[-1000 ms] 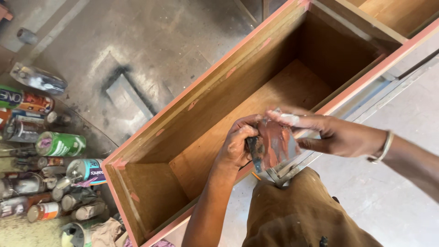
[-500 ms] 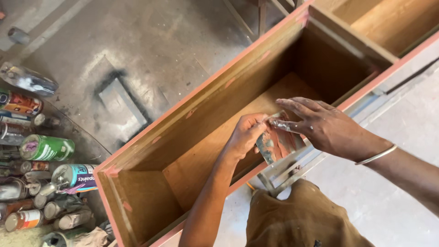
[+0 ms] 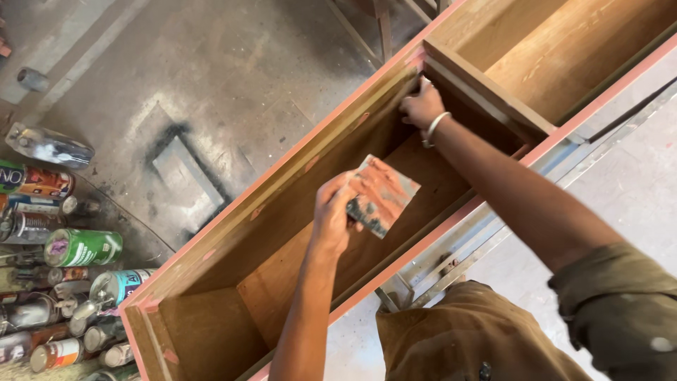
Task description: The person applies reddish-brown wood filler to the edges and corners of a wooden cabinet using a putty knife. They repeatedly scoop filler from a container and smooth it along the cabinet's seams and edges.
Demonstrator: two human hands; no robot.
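A long open wooden cabinet (image 3: 282, 187) lies on its side, its rim edges smeared with pinkish-red filler. My left hand (image 3: 331, 212) hangs over the cabinet's inside and grips a flat square plate (image 3: 386, 192) coated with the same reddish filler. My right hand (image 3: 422, 106), a bangle on its wrist, reaches to the far rim where the inner divider (image 3: 486, 92) meets it. Its fingers are closed on a small pale scraper (image 3: 425, 83), mostly hidden, pressed against that corner.
Several paint cans (image 3: 81, 247) and a plastic bottle (image 3: 49, 144) lie on the stained concrete floor at the left. A metal frame (image 3: 458, 261) runs under the cabinet's near edge, by my brown trousers (image 3: 465, 339).
My right hand left the filler plate and moved up to the far corner by the divider. My left hand still holds the plate, now further left in view.
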